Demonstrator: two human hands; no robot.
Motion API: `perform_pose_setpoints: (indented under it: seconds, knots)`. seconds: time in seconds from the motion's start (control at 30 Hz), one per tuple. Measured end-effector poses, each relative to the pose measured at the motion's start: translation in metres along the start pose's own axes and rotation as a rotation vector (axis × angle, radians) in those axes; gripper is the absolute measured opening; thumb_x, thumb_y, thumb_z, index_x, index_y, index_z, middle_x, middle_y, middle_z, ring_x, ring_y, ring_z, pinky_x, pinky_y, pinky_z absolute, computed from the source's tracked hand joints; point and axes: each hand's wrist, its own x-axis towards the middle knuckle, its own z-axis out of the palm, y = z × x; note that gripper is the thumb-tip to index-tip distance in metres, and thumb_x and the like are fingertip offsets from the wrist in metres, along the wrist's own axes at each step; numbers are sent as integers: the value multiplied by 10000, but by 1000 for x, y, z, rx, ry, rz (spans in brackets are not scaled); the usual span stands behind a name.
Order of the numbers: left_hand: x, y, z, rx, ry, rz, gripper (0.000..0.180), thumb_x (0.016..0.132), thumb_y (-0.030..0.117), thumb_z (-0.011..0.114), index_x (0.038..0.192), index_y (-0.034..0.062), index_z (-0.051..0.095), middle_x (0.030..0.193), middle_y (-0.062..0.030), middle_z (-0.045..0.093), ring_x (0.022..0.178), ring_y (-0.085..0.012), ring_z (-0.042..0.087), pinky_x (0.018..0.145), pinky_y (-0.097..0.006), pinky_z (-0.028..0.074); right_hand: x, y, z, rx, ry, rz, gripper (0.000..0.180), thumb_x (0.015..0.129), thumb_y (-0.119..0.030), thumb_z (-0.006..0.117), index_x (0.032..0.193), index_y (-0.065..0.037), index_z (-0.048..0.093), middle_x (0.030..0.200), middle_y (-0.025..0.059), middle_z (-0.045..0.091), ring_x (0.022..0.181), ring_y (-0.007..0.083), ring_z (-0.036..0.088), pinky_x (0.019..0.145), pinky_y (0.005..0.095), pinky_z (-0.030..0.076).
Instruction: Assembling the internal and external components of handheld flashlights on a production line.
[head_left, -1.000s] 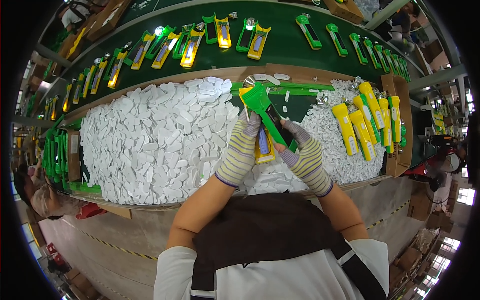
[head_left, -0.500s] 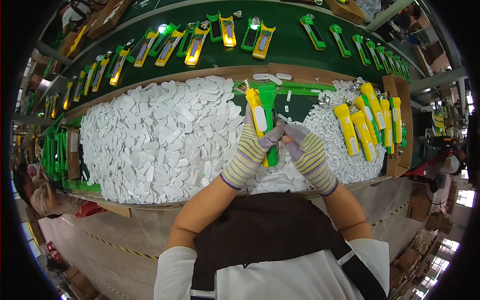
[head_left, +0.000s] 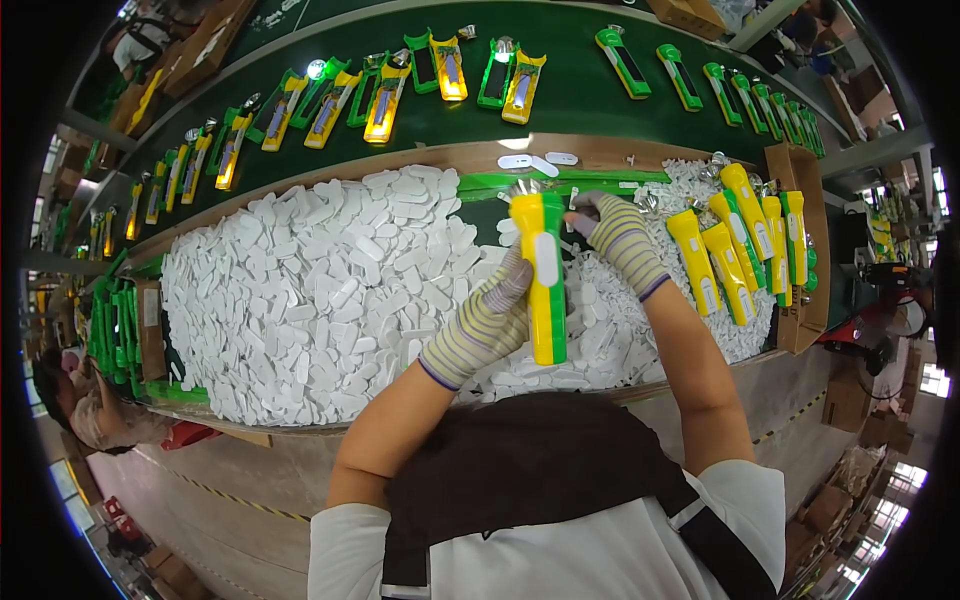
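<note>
My left hand (head_left: 497,305) is wrapped round a flashlight (head_left: 543,285), its yellow and green halves lying side by side along its length, with a white oval piece on the yellow face. The flashlight's head end, with a shiny reflector cup (head_left: 525,188), points away from me. My right hand (head_left: 622,235) is just right of that head, fingertips drawn together; what they hold, if anything, is too small to make out. Both hands wear striped gloves that leave fingertips bare. Below them spread white oval plates (head_left: 320,290) and, to the right, small white parts (head_left: 640,330).
Several yellow and green flashlights (head_left: 730,255) lie at the right by a cardboard wall (head_left: 800,260). Beyond the cardboard rim (head_left: 600,150), a green belt (head_left: 570,70) carries opened flashlight shells (head_left: 385,100), some lit. Green casings (head_left: 115,320) stack at the far left.
The two flashlight halves, angled apart before, now lie together and more upright, nearer to me. My right hand has moved up and away from the lower part toward the head.
</note>
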Motion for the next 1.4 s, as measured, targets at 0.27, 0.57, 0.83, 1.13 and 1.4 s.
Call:
perform_pose_setpoints:
  seconds: [0.27, 0.57, 0.83, 1.13, 1.4]
  knots:
    - [-5, 7, -9, 345, 59, 207, 645, 664, 435, 789, 1131, 98, 498, 951, -52, 591, 869, -182, 607, 778, -308, 508, 8, 3, 19, -443, -75, -84, 169, 744, -224, 664, 862, -103, 672, 768, 141, 656, 737, 295, 636, 686, 366, 503]
    - [-3, 16, 11, 586, 193, 370, 404, 766, 120, 670, 1107, 83, 456, 894, -35, 560, 773, -142, 578, 670, -266, 492, -75, -68, -12, 998, -9, -174, 262, 792, -96, 678, 1034, -7, 628, 870, 63, 658, 778, 99, 616, 694, 225, 504]
    - [-2, 1, 27, 544, 141, 412, 722, 723, -39, 620, 1330, 65, 243, 1035, -83, 528, 884, -168, 581, 734, -274, 512, -72, -91, -24, -92, 446, -956, 168, 693, -88, 681, 856, -77, 646, 966, 49, 633, 864, 235, 608, 748, 357, 485]
    - [-2, -4, 13, 854, 207, 482, 823, 752, -22, 597, 1396, 29, 88, 1171, -118, 486, 1030, -201, 546, 854, -295, 486, -77, -76, -5, -82, 366, -973, 282, 708, -114, 694, 977, -58, 626, 1047, 91, 610, 888, 286, 595, 762, 397, 486]
    - [19, 5, 22, 728, 117, 523, 953, 676, -57, 616, 1420, 57, 32, 1190, -123, 457, 1037, -208, 519, 872, -294, 470, -68, -75, -9, -37, 428, -926, 261, 742, -118, 679, 991, -59, 623, 1051, 104, 620, 897, 292, 605, 783, 388, 495]
